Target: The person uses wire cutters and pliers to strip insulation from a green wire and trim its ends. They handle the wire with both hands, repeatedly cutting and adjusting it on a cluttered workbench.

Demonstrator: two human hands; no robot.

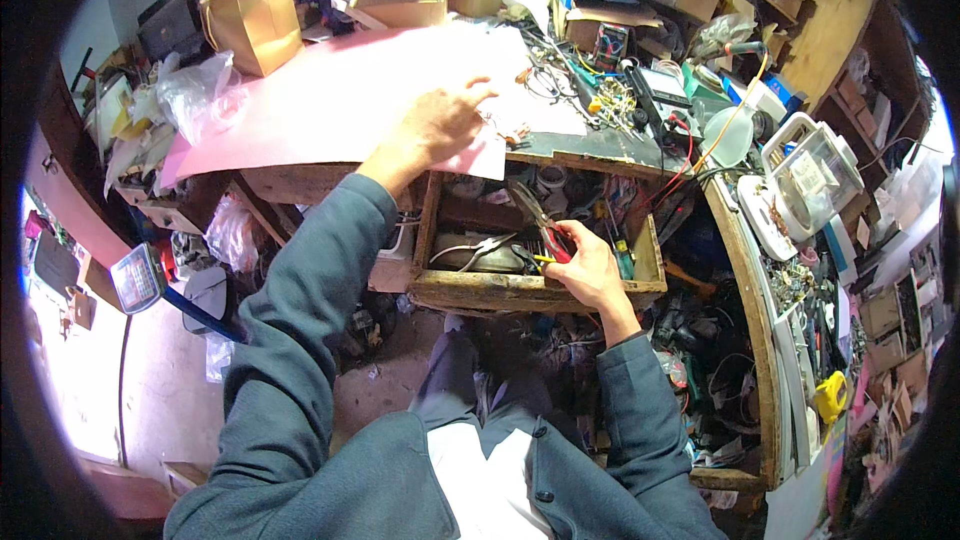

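My right hand (590, 272) is closed around the red handles of a pair of pliers (548, 230). Their metal jaws point up and away over an open wooden drawer (510, 292). A yellow handle shows by my fingers; I cannot tell whether it belongs to the same tool. Below the pliers, inside the drawer, lies a tool with pale curved handles (470, 252) among other tools. My left hand (437, 125) is over the front part of a pale pink sheet (320, 105) on the bench, its fingers apart. Close to its fingertips is a small tangle of wires (512, 130).
A brown paper bag (255, 20) and a clear plastic bag (200, 95) stand at the back left. Loose wires (615, 100) and a clear-lidded plastic box (812, 175) crowd the right side. A blue-armed stand (195, 312) rises beside my left arm.
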